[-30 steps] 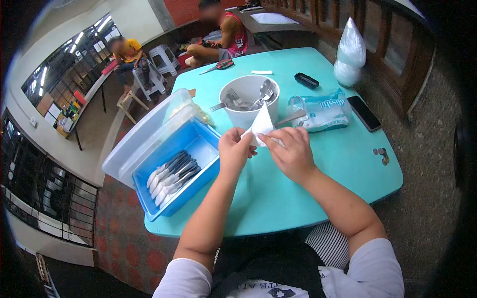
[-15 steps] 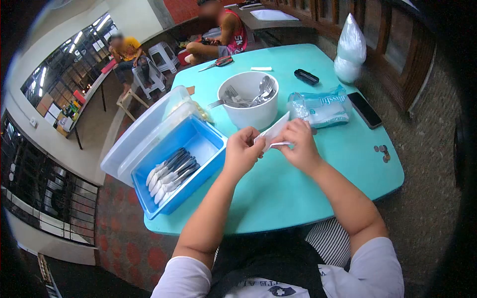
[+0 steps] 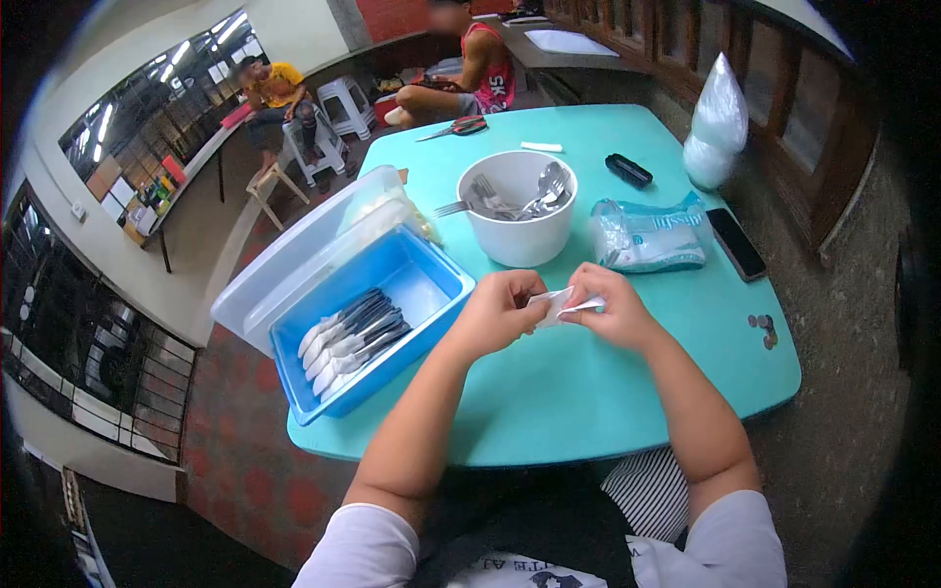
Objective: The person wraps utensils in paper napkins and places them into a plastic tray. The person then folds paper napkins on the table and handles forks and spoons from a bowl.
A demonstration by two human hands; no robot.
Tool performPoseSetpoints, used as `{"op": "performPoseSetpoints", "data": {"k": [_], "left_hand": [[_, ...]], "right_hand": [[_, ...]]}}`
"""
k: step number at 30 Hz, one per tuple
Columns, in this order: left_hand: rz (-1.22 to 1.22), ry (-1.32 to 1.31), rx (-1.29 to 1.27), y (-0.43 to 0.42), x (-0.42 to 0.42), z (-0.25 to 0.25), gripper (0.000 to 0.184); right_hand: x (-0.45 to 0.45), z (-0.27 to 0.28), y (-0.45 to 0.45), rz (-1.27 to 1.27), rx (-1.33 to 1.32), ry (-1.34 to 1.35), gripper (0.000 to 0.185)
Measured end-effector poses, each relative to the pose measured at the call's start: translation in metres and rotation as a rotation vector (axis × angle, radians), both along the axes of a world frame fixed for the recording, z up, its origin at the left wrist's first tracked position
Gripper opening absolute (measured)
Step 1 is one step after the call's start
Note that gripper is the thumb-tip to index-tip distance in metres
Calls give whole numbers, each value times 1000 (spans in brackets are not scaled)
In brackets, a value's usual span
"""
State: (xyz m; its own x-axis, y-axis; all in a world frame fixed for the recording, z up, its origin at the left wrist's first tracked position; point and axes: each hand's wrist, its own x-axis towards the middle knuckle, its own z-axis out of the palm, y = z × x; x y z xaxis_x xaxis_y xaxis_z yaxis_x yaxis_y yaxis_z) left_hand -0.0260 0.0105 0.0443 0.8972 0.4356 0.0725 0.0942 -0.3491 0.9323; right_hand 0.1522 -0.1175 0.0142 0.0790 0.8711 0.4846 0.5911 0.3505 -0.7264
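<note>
My left hand and my right hand both pinch a white paper napkin above the table's middle, its folded edge showing between the fingers. Just beyond them stands a white bucket holding loose metal forks and spoons. Left of my left hand is a blue plastic bin, where several utensil sets with dark handles lie side by side, their ends wrapped in white paper. A teal-and-clear plastic napkin pack rests beyond my right hand.
The turquoise table also carries red-handled scissors, a black oblong object, a phone, coins and a tall plastic-wrapped bundle. A translucent lid leans behind the bin. Two people sit in the background.
Both hands have drawn lower, nearer my body, with the napkin. Less of it stands up above the fingers now. The whole view has shifted slightly, and the other items stay put on the table.
</note>
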Motion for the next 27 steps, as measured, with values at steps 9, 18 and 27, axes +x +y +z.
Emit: {"op": "performPoseSetpoints", "data": {"k": [9,18,27], "left_hand": [[51,-73,282,4,-5,2,12],[87,-275,715,-2,-4,-2,12],[88,-324,941,-2,-8,4,15]], "right_hand": [[-18,7,1,-163,-127,242,21],[-15,-14,4,-88,-439,583,22],[-8,5,-5,126,-779,968,24]]}}
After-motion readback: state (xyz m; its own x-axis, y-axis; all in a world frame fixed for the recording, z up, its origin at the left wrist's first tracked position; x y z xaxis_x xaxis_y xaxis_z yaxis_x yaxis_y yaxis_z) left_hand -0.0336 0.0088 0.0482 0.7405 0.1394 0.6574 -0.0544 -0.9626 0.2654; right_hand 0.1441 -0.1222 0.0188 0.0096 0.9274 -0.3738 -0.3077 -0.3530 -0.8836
